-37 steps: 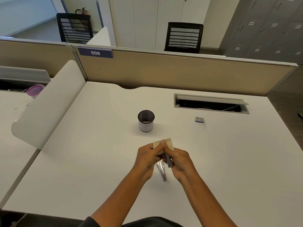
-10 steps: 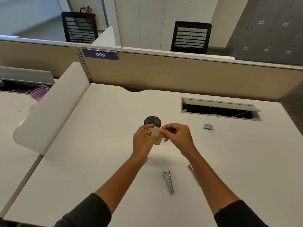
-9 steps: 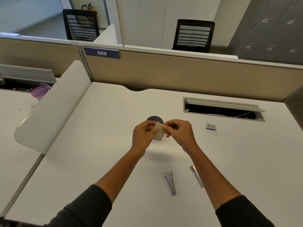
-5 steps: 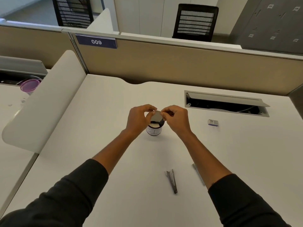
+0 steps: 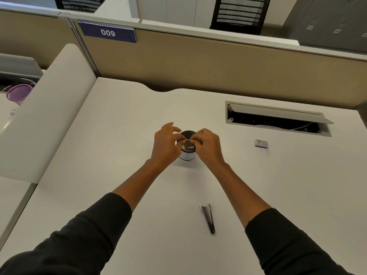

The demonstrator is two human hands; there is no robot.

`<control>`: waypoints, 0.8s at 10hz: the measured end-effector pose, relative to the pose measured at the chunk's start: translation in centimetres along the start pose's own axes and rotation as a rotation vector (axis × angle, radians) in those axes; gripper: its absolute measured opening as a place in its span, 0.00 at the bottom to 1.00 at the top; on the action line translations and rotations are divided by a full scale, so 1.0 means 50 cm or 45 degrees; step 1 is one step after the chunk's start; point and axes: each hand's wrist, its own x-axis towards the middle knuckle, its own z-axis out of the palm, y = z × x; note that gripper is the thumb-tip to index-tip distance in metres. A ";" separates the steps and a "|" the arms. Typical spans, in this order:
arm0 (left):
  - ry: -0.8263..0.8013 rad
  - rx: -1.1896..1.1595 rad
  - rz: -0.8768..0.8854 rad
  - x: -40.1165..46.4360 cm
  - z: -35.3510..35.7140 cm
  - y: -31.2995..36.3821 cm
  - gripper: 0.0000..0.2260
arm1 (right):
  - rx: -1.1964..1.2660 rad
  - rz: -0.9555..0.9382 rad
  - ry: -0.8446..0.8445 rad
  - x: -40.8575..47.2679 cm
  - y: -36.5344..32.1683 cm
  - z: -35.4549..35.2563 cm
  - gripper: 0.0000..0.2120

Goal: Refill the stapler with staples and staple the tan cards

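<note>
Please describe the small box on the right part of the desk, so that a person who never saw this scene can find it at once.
On the white desk, find the open cable hatch set into the far right part of the top. Just nearer than its right end lies a small staple box, flat and alone. It is the only boxy thing there, pale with a purple edge, unlike the round dark pen cup or the slim metal stapler.

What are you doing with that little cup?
A person holds the tan cards over a small dark cup on the white desk. The left hand and the right hand each pinch an edge of the cards, right above the cup's mouth. The stapler lies untouched on the desk nearer the person, and a small box, maybe staples, sits off to the right.
</note>
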 end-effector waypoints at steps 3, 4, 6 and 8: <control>-0.100 0.014 -0.035 0.006 0.012 -0.010 0.06 | -0.080 0.061 -0.037 -0.001 0.011 0.016 0.04; -0.166 0.025 -0.054 0.011 0.013 -0.007 0.07 | -0.091 0.100 -0.068 0.003 0.009 0.014 0.03; -0.259 -0.024 -0.073 0.010 0.006 0.009 0.10 | -0.054 0.092 -0.170 0.008 -0.003 -0.009 0.05; -0.125 -0.155 -0.038 -0.027 -0.005 0.025 0.12 | -0.005 -0.002 -0.003 -0.020 0.018 -0.046 0.05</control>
